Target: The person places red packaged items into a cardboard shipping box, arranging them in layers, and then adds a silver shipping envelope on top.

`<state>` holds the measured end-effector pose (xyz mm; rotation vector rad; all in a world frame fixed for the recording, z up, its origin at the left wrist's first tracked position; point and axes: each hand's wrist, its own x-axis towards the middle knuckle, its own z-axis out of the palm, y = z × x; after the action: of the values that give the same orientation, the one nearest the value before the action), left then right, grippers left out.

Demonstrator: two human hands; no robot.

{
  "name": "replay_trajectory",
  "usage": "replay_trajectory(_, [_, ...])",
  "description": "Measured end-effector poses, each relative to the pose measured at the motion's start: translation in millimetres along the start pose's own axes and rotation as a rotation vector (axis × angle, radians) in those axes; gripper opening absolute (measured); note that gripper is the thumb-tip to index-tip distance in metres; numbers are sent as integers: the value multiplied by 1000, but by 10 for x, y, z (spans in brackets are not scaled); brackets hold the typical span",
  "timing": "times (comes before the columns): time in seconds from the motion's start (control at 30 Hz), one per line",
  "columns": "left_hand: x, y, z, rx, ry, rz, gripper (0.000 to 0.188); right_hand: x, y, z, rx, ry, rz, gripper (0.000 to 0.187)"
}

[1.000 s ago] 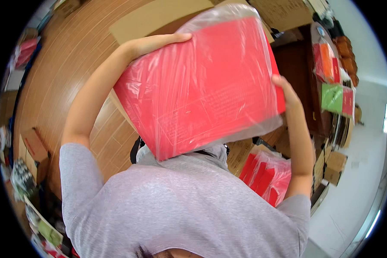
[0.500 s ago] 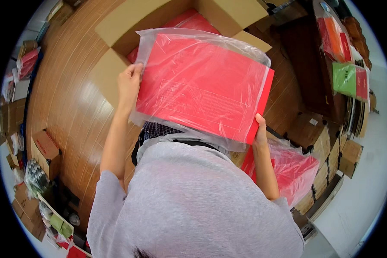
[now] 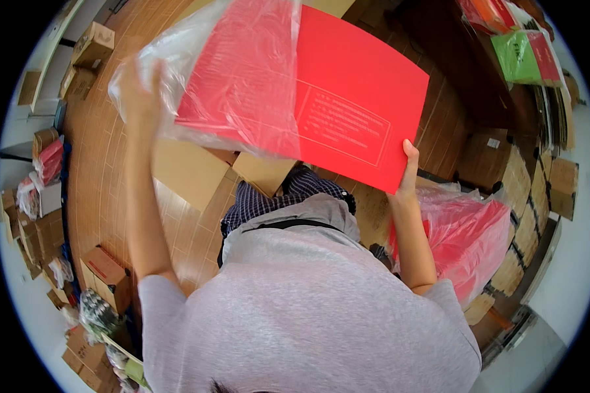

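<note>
Red sheet [image 3: 347,98] is held up over a wood-plank floor [image 3: 105,170], w/ open cardboard box [image 3: 190,170] below and small cartons [image 3: 95,42] stacked along the room's edges. Its long axis is slanted, upper left to lower right. Right hand [image 3: 408,171] grip is pinched on the lower right corner; left hand [image 3: 137,92] grip is closed on the clear plastic bag [image 3: 242,72] partly sleeved over the sheet's left half.
</note>
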<state>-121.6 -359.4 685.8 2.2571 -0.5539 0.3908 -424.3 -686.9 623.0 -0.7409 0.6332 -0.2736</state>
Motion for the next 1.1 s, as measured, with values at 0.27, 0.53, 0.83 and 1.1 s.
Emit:
replay_trajectory(0.27, [-242, 196, 333, -58, -378, -117, 54, 110, 53, 94, 79, -72, -48, 54])
replay_trajectory(0.53, [267, -34, 421, -396, -609, -274, 43, 221, -268, 168, 77, 72, 312, 61])
replay_trajectory(0.83, [169, -495, 442, -762, -518, -691, 38, 154, -410, 303, 0, 80, 499, 63])
replay_trajectory(1.1, [-263, -193, 256, -914, -303, -690, 42, -118, -339, 200, -59, 102, 72, 56])
